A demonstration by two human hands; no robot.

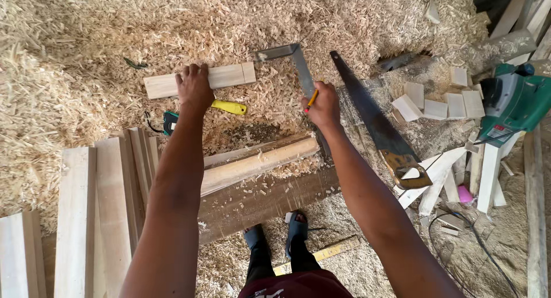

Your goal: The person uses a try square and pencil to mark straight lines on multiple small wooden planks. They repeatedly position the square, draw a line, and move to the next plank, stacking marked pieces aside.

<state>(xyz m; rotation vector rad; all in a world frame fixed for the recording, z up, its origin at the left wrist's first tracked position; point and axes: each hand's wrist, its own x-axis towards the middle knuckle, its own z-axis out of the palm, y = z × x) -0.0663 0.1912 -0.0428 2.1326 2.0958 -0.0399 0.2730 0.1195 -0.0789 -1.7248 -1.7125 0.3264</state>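
two hands work over one short pale board [201,80] that lies flat on a bed of shavings [86,40]. the left hand [194,87] lies palm down across the board near its middle, fingers curled over the far edge, pinning it. the right hand [323,106] is to the right of the board, apart from it, closed around a pencil [310,100] and resting on the blade of a metal square [295,63], whose other arm reaches to the board's right end. a handsaw [376,123] lies further right of the board, its wooden grip toward the person. a yellow-handled tool [229,107] lies just nearer than the board. small offcuts [439,103] and a green power tool [513,100] sit far to its right, and long planks [92,212] nearer and to its left. the board looks light, stiff and dry, likely to slide on loose shavings, so pressing down at its middle or gripping both long edges should hold it best.
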